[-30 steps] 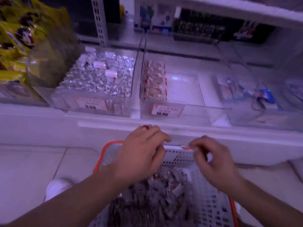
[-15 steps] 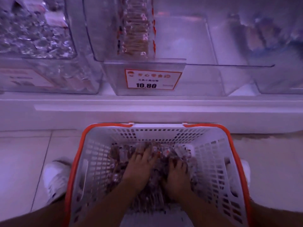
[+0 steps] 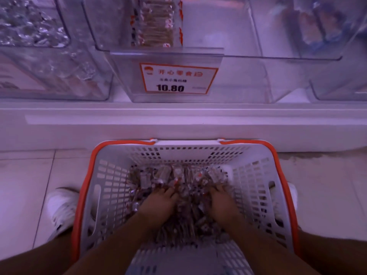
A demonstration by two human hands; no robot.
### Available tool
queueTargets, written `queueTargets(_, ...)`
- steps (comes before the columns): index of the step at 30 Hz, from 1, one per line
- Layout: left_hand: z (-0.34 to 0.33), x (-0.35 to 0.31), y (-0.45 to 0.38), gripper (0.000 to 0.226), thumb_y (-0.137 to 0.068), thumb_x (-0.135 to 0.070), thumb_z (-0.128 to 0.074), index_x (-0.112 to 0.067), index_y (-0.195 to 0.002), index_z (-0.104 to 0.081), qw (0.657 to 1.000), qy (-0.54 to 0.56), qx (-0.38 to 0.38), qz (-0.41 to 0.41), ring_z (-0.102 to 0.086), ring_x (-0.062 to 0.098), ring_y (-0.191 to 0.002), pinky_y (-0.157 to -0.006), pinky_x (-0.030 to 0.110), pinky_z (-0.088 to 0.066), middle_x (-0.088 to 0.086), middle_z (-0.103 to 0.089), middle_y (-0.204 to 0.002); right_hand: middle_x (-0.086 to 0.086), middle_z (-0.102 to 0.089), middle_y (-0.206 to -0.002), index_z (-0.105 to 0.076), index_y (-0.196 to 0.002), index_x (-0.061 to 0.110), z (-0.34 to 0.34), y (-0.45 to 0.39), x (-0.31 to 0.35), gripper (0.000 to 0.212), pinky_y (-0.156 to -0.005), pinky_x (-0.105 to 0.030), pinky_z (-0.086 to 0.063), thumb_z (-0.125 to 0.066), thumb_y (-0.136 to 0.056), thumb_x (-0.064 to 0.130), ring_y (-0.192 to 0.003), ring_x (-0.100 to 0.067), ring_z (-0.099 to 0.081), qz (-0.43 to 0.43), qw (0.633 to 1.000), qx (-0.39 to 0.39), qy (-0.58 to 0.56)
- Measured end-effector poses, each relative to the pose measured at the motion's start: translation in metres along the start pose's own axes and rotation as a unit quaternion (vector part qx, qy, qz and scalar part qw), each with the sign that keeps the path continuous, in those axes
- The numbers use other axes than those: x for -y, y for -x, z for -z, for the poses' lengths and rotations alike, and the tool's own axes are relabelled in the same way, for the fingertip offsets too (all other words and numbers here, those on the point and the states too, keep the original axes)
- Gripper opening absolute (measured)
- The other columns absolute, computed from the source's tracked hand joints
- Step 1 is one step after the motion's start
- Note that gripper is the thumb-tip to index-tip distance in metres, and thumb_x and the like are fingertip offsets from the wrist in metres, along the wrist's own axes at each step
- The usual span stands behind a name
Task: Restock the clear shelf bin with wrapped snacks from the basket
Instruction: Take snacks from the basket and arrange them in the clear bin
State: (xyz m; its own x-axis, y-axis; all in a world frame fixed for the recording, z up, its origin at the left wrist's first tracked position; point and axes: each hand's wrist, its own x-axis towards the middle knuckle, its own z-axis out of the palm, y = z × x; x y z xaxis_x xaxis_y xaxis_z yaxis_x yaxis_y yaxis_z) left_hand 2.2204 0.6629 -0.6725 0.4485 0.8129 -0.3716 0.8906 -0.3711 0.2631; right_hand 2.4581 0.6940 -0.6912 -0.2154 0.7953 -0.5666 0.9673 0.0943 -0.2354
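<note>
A white slotted basket (image 3: 111, 187) with an orange rim stands on the floor below the shelf. It holds a heap of small wrapped snacks (image 3: 178, 177). My left hand (image 3: 158, 204) and my right hand (image 3: 223, 202) are both down in the heap, a little apart, fingers curled into the wrappers with the tips buried. Above, the clear shelf bin (image 3: 248, 80) carries a 10.80 price tag (image 3: 177, 78). One row of the same snacks (image 3: 156, 22) stands at its left side, and the bin's right part is bare.
A clear bin of silver-wrapped sweets (image 3: 29, 28) stands to the left and another clear bin (image 3: 327, 26) with bluish packs to the right. The white shelf ledge (image 3: 178, 120) juts out over the basket's far rim. My white shoes (image 3: 61, 207) flank the basket on the tiled floor.
My hands dropped from the basket's far rim into the heap. In the last half second they spread apart and dug their fingers in. The view tilted down and closer.
</note>
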Motion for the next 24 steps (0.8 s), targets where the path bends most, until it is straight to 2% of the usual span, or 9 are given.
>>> queueTargets(2, 0.006, 0.002, 0.002, 0.028, -0.087, -0.031, -0.062, -0.016, -0.111, -0.065, 0.987, 0.14, -0.034, 0.072, -0.066, 0.032, -0.095, -0.079, 0.036, -0.05, 0.011, -0.068, -0.111, -0.01, -0.063, -0.12, -0.061, -0.126, 0.016, 0.003, -0.002, 0.003, 0.039, -0.091, -0.034, -0.05, -0.056, -0.089, 0.029, -0.107, -0.029, -0.062, -0.02, 0.997, -0.047, -0.06)
queueTargets(5, 0.018, 0.012, 0.001, 0.029, -0.092, -0.046, -0.057, -0.017, -0.09, -0.061, 0.944, 0.239, -0.104, 0.2, -0.065, 0.027, -0.077, -0.064, 0.035, -0.044, 0.007, -0.068, -0.08, -0.014, -0.072, -0.079, -0.07, -0.095, 0.011, 0.008, -0.012, 0.009, 0.018, -0.066, -0.036, -0.055, -0.055, -0.091, 0.018, -0.073, -0.032, -0.069, -0.083, 0.97, -0.147, -0.174)
queueTargets(7, 0.021, 0.018, -0.002, 0.035, -0.093, -0.05, -0.057, -0.016, -0.086, -0.059, 0.929, 0.278, -0.118, 0.215, -0.062, 0.022, -0.066, -0.059, 0.034, -0.04, 0.003, -0.063, -0.068, -0.011, -0.072, -0.078, -0.072, -0.091, 0.018, 0.015, -0.022, 0.012, 0.014, -0.069, -0.035, -0.054, -0.058, -0.09, 0.015, -0.073, -0.031, -0.069, -0.122, 0.941, -0.185, -0.256)
queueTargets(10, 0.023, 0.023, -0.009, 0.036, -0.093, -0.043, -0.062, -0.011, -0.076, -0.059, 0.872, 0.42, -0.106, 0.228, -0.052, 0.01, -0.057, -0.058, 0.03, -0.04, 0.001, -0.056, -0.06, 0.002, -0.069, -0.084, -0.063, -0.079, 0.033, 0.019, -0.041, 0.01, 0.013, -0.078, -0.034, -0.053, -0.062, -0.086, 0.022, -0.083, -0.024, -0.066, -0.14, 0.936, -0.059, -0.317)
queueTargets(13, 0.018, 0.025, -0.016, 0.025, -0.096, -0.021, -0.064, -0.002, -0.08, -0.064, 0.803, 0.528, -0.098, 0.257, -0.053, 0.014, -0.064, -0.064, 0.032, -0.048, 0.018, -0.059, -0.066, -0.003, -0.071, -0.092, -0.069, -0.095, 0.022, 0.004, -0.051, 0.009, 0.012, -0.072, -0.022, -0.049, -0.064, -0.086, 0.027, -0.083, -0.02, -0.064, -0.102, 0.966, -0.016, -0.236)
queueTargets(15, 0.017, 0.025, -0.018, 0.008, -0.097, -0.007, -0.06, -0.003, -0.093, -0.066, 0.758, 0.585, -0.088, 0.275, -0.058, 0.017, -0.062, -0.068, 0.035, -0.054, 0.013, -0.062, -0.071, -0.008, -0.068, -0.093, -0.067, -0.093, 0.018, -0.008, -0.053, 0.014, 0.015, -0.079, -0.025, -0.047, -0.064, -0.084, 0.029, -0.092, -0.025, -0.061, -0.071, 0.983, -0.045, -0.161)
queueTargets(18, 0.018, 0.026, -0.022, 0.011, -0.091, -0.002, -0.065, -0.008, -0.101, -0.065, 0.752, 0.576, -0.096, 0.305, -0.06, 0.008, -0.063, -0.058, 0.018, -0.051, 0.004, -0.066, -0.076, -0.007, -0.065, -0.102, -0.063, -0.094, 0.022, -0.015, -0.048, 0.024, 0.019, -0.089, -0.033, -0.051, -0.069, -0.079, 0.031, -0.103, -0.03, -0.057, -0.099, 0.981, -0.052, -0.159)
queueTargets(21, 0.028, 0.025, -0.024, 0.017, -0.086, -0.005, -0.073, -0.011, -0.079, -0.058, 0.721, 0.594, -0.112, 0.339, -0.057, 0.01, -0.06, -0.048, 0.019, -0.049, 0.003, -0.062, -0.07, 0.004, -0.063, -0.086, -0.057, -0.082, 0.031, -0.01, -0.041, 0.026, 0.017, -0.073, -0.031, -0.051, -0.072, -0.073, 0.028, -0.09, -0.024, -0.062, -0.078, 0.977, -0.06, -0.189)
queueTargets(24, 0.05, 0.022, -0.019, 0.013, -0.086, -0.006, -0.073, -0.002, -0.086, -0.061, 0.682, 0.632, -0.097, 0.353, -0.059, 0.022, -0.066, -0.048, 0.03, -0.052, 0.014, -0.059, -0.079, 0.011, -0.056, -0.068, -0.053, -0.076, 0.03, 0.011, -0.033, 0.022, 0.02, -0.065, -0.029, -0.049, -0.072, -0.075, 0.023, -0.078, -0.022, -0.064, -0.061, 0.975, -0.052, -0.206)
